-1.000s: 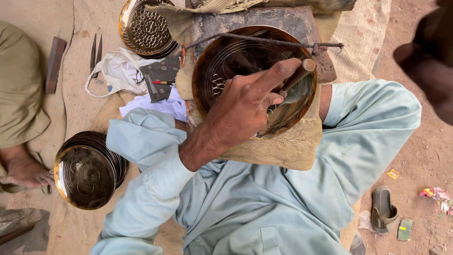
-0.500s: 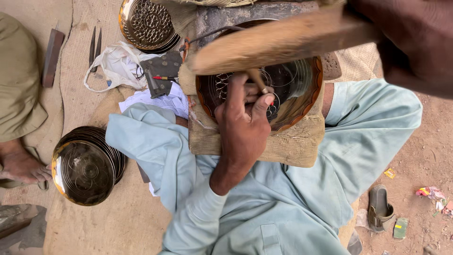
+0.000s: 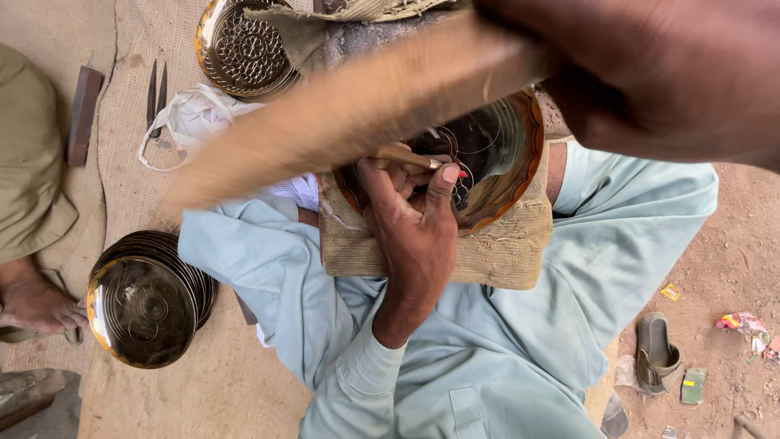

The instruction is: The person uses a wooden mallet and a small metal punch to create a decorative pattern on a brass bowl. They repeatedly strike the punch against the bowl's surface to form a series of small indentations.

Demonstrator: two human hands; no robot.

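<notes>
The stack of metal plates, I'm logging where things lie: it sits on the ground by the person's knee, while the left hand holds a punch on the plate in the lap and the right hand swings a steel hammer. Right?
Not quite. The head view shows the right hand swinging a wooden mallet, not a steel hammer. The rest holds: the stack of metal plates lies by the knee, and the left hand holds the punch on the plate in the lap.

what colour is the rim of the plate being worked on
The plate has a copper-orange rim around a shiny silvery centre, seen in the head view.
</notes>
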